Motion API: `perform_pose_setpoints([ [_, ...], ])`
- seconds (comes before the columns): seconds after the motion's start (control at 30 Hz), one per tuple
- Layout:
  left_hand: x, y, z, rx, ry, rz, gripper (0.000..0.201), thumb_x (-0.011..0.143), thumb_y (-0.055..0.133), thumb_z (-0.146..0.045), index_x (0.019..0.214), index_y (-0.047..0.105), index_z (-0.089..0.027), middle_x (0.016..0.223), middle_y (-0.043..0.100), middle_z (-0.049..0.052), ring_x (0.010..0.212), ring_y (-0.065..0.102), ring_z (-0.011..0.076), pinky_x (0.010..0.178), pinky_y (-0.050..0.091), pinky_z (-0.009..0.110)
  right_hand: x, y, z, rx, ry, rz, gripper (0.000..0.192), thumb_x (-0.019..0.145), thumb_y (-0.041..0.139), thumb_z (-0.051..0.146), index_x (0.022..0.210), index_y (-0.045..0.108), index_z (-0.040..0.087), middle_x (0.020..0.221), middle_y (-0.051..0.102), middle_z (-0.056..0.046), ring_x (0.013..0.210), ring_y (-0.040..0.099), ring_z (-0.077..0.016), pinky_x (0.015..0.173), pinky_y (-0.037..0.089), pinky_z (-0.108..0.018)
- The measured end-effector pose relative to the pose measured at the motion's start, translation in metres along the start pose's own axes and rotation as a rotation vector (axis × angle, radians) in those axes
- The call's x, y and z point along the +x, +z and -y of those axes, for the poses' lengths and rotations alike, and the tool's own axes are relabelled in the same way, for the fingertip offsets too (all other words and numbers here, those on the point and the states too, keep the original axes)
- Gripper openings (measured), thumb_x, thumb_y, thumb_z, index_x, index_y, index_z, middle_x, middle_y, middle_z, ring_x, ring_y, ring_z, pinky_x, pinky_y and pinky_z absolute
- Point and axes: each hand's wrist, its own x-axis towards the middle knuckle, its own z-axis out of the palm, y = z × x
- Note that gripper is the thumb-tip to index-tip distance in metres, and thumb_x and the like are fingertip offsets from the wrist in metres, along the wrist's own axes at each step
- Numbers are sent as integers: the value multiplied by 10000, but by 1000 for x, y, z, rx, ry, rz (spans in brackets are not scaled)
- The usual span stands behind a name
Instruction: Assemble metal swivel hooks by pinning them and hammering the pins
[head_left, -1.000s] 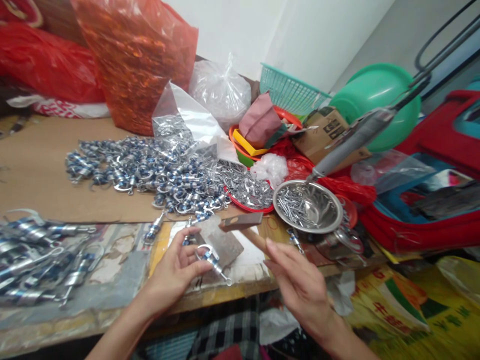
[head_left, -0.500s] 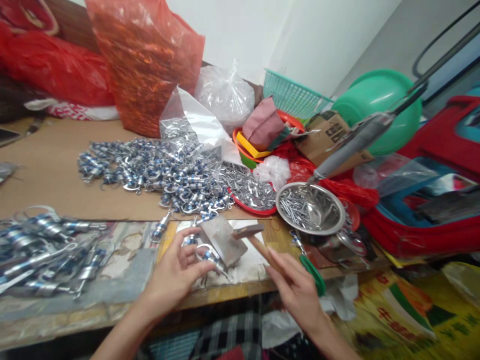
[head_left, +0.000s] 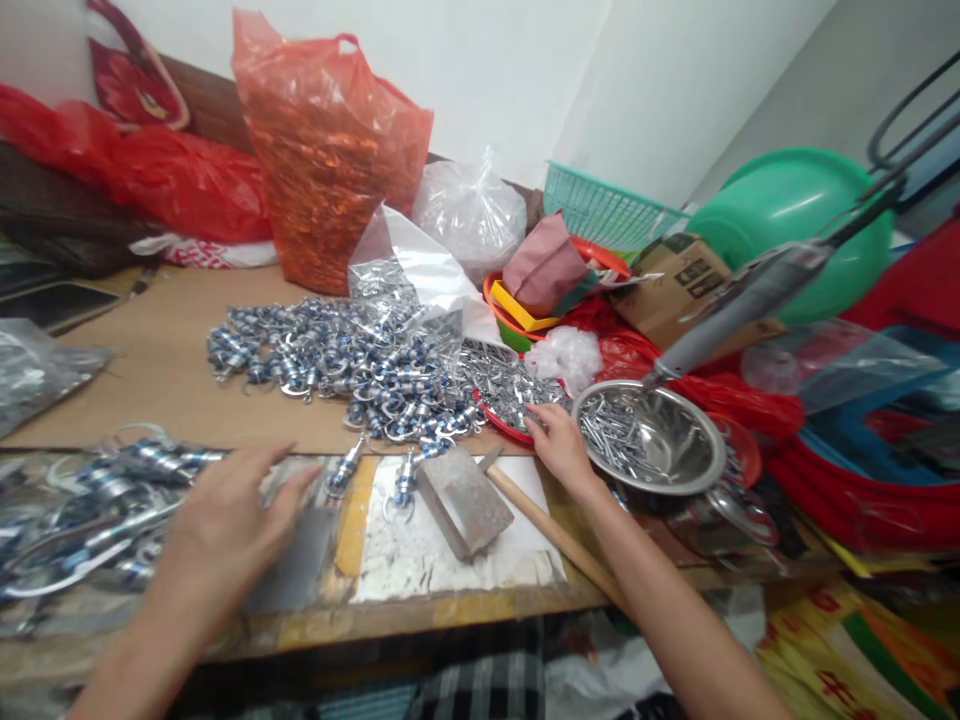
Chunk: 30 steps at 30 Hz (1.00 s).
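Fingers of the left hand (head_left: 225,510) spread open over the blue-and-silver clips (head_left: 97,500) near the bench's front edge; right hand (head_left: 555,445) fingers curl loosely into the red tray (head_left: 499,420), empty, beside the steel bowl (head_left: 652,440), with the hammer (head_left: 551,530) and metal block (head_left: 465,500) lying between the hands.

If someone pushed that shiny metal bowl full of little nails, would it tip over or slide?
The metal bowl looks wide and shallow, so it would probably slide rather than tip. The pile of nails inside likely makes it heavy for its size. Its smooth, shiny rim may feel slippery. The right hand rests just beside it, on the red tray of metal pieces.
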Motion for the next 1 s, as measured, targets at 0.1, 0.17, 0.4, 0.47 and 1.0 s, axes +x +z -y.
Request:
perform_pose_setpoints([
  [0.1, -1, 32, -21, 200, 29, 154, 387, 766, 427, -387, 970, 595, -105, 842, 662, 148, 818, 609, 302, 720, 467, 389, 39, 14, -10, -80, 69, 18, 352, 729, 600, 290, 1063, 615, 179, 1001, 607, -101, 937, 546, -226, 830, 396, -335],
  [0.17, -3, 43, -22, 205, 38, 140, 354, 779, 403, -345, 957, 614, -123, 881, 670, 137, 829, 611, 285, 729, 467, 373, 50, 23, -15, -113, 100, 27, 278, 707, 626, 304, 968, 663, 215, 920, 630, -73, 880, 564, -215, 789, 403, -317],
  [0.4, -9, 37, -18, -88, 18, -13, 299, 729, 508, -332, 920, 644, -146, 885, 663, 89, 721, 631, 211, 649, 503, 297, 38, 23, -18, -91, 101, -89, 163, 778, 533, 237, 797, 692, 205, 857, 645, -60, 830, 572, -195, 754, 411, -298],
  [0.47, -10, 31, -28, -285, -47, -42, 277, 703, 554, -352, 881, 642, -158, 863, 663, 68, 670, 632, 178, 594, 520, 261, 33, 16, -14, -50, 71, -143, 181, 790, 507, 230, 802, 680, 180, 901, 634, -78, 861, 564, -199, 762, 417, -301],
  [1.0, -27, 37, -82, -523, 323, 17, 231, 647, 663, -264, 855, 709, -175, 798, 743, 68, 658, 692, 202, 653, 567, 285, -69, -36, 109, 143, -693, 160, 182, 748, 476, 84, 787, 638, 157, 769, 642, -54, 735, 569, -155, 649, 442, -262],
])
